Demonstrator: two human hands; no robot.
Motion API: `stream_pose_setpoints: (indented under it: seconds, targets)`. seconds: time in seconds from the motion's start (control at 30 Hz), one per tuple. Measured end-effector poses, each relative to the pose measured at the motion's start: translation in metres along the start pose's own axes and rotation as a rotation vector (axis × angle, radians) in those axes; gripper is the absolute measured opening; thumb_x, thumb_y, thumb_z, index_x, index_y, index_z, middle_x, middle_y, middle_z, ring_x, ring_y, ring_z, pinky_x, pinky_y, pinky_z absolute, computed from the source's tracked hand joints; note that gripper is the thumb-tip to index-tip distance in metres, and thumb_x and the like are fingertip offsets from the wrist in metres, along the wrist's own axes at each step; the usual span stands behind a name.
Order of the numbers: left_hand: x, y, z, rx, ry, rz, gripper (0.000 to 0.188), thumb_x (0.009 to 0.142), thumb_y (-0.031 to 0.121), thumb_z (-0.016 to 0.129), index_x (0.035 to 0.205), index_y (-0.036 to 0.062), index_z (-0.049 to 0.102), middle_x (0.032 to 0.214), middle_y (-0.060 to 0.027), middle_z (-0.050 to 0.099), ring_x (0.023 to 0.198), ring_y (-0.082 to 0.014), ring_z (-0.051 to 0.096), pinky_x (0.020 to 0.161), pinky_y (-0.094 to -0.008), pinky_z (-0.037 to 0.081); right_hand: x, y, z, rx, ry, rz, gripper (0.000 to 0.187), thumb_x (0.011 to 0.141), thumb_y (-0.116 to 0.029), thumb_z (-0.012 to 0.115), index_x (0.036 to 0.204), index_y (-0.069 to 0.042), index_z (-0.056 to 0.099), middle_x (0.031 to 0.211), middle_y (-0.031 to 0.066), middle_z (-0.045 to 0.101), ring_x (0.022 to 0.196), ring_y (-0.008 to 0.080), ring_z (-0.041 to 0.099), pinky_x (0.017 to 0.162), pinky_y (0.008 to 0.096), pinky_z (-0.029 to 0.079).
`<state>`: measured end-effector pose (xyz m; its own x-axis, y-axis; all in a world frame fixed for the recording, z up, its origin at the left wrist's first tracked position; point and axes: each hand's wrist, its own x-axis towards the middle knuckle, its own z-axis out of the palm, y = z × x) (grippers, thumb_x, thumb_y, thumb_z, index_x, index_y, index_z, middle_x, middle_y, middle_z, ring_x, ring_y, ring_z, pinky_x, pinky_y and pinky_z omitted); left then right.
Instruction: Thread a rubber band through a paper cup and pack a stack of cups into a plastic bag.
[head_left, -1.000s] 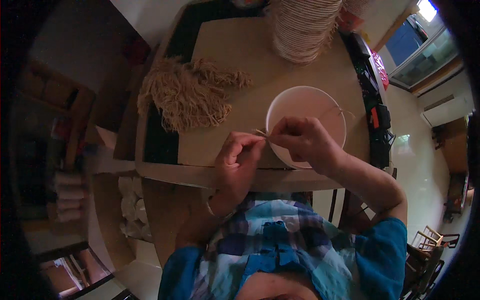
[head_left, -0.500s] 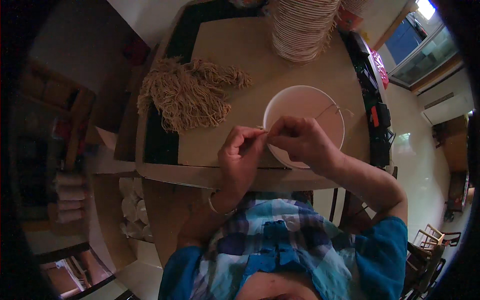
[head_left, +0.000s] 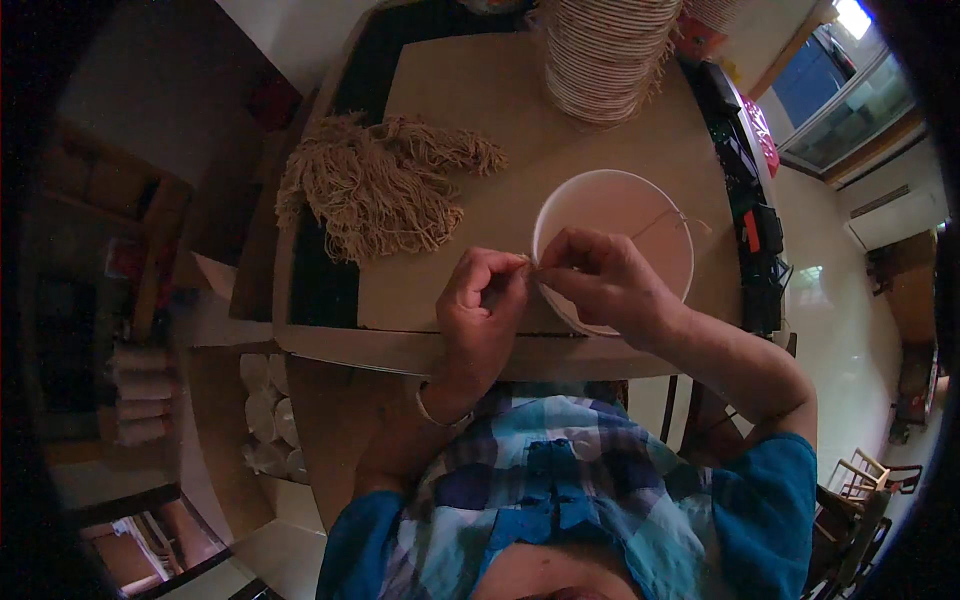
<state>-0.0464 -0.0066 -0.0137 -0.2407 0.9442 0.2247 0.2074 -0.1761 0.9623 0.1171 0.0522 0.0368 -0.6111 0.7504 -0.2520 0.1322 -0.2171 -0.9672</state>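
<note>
My left hand [head_left: 482, 305] and my right hand [head_left: 606, 285] meet fingertip to fingertip at the near left rim of a white round tub [head_left: 672, 195]. Both pinch what looks like a thin strand; a small pale tan end shows at the left fingertips, and the fingers hide most of it. Inside the tub a thin strand of string [head_left: 652, 222] runs from behind my right hand up over the far right rim. A loose heap of tan cord pieces [head_left: 375, 190] lies to the left of the tub.
A tall stack of cream cord coils [head_left: 610, 60] stands at the back of the cardboard-covered table [head_left: 480, 90]. Black items, one with a red part [head_left: 750, 232], line the right edge. Below the left side, a cardboard box [head_left: 225, 420] holds several white wrapped rolls [head_left: 262, 415].
Both hands stay together at the tub's rim, with only slight finger movement. The whole view has shifted a little; nothing else has visibly moved.
</note>
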Motion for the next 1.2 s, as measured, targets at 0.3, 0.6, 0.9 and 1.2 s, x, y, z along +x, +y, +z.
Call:
stream_pose_setpoints:
  seconds: [0.3,0.6,0.9,1.2]
  targets:
    - [0.000,-0.003,0.002,-0.024,0.000,0.069,0.009,0.085,-0.004,0.062,0.091,0.0017,0.062,0.089,-0.0040,0.057,0.079,-0.0098,0.056,0.070,-0.0221,0.047,0.005,0.020,-0.001,-0.082,0.016,-0.196,0.008,0.091,-0.008,0.059,0.096,-0.003,0.058,0.080,-0.0009,0.057,0.073,0.0051,0.054,0.062,0.0193,0.043]
    - [0.000,-0.001,0.006,-0.066,-0.005,0.046,0.007,0.086,-0.001,0.063,0.093,0.0028,0.062,0.091,-0.0040,0.058,0.081,-0.0106,0.057,0.072,-0.0239,0.048,0.006,0.025,-0.002,-0.124,0.036,-0.217,0.010,0.090,-0.009,0.060,0.097,-0.002,0.060,0.082,0.0010,0.060,0.072,0.0048,0.054,0.060,0.0197,0.044]
    - [-0.002,0.003,0.000,0.272,-0.009,0.361,0.015,0.084,-0.003,0.062,0.098,0.0024,0.063,0.093,-0.0104,0.062,0.083,-0.0224,0.063,0.073,-0.0303,0.051,0.002,0.009,0.002,-0.110,0.050,-0.040,0.010,0.089,-0.008,0.060,0.097,-0.003,0.061,0.079,-0.0005,0.061,0.064,0.0021,0.050,0.050,0.0178,0.037]
    - [0.010,0.007,-0.013,0.322,-0.136,0.485,0.017,0.081,-0.004,0.063,0.096,0.0028,0.063,0.091,-0.0097,0.061,0.078,-0.0259,0.064,0.065,-0.0337,0.052,0.000,0.005,0.003,-0.135,0.078,-0.060,0.011,0.086,-0.008,0.062,0.092,0.001,0.060,0.082,0.0038,0.064,0.080,0.0081,0.057,0.072,0.0259,0.049]
